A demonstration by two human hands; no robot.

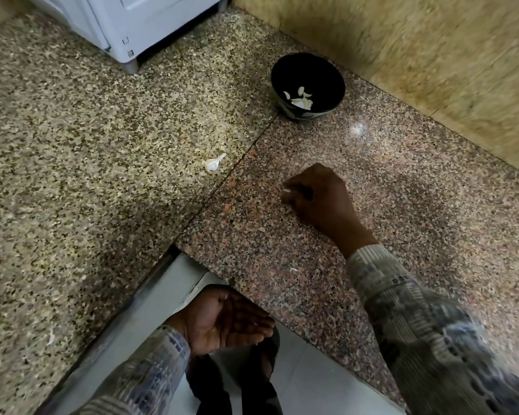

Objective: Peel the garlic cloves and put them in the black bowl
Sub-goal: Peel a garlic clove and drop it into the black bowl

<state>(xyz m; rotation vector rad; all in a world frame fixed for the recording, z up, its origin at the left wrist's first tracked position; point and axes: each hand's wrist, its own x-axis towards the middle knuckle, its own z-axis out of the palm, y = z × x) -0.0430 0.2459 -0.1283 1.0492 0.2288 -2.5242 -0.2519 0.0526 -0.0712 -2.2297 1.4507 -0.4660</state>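
A kitchen, seen from above: speckled granite counter (102, 175) in two slabs joined at a seam, backed by a tan stone-look wall (432, 55). At the back left, the foot of a white appliance (150, 22) standing on the counter; near the wall, a black bowl (306, 70) holding peeled garlic cloves (303, 100), a scrap of garlic skin (213, 163) lying apart from it. Below the counter's edge, pale floor tiles (312, 378).

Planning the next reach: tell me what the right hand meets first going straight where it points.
Probably the white garlic scrap on the counter, up-left of the right hand; the black bowl sits off that line. Depth is unclear.
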